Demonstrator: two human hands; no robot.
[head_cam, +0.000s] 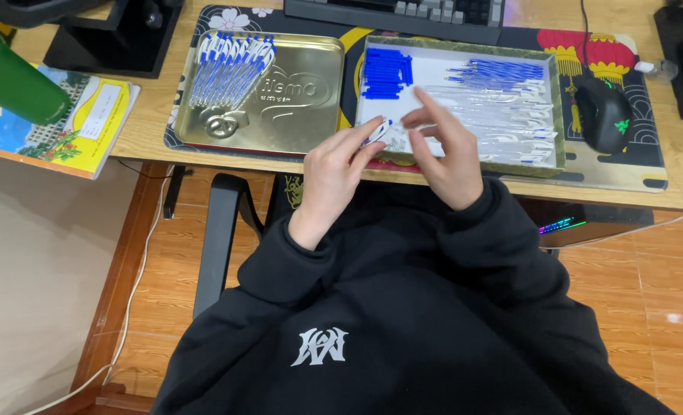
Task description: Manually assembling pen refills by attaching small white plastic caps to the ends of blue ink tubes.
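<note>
A pen [378,131], white and blue, sits pinched in the fingertips of the left hand [334,173] at the near edge of the box [558,146], with the right hand [447,150] touching it, thumb and forefinger closed on it and the other fingers spread. The box holds blue caps [387,73], refills [499,71] and clear barrels [503,123]. Left of it lies a gold tin [295,115] with finished pens [230,69]; a mouse [606,115] rests to the right.

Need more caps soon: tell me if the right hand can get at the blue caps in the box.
Probably yes: the right hand hovers over the open box, and nothing covers the blue caps.
</note>
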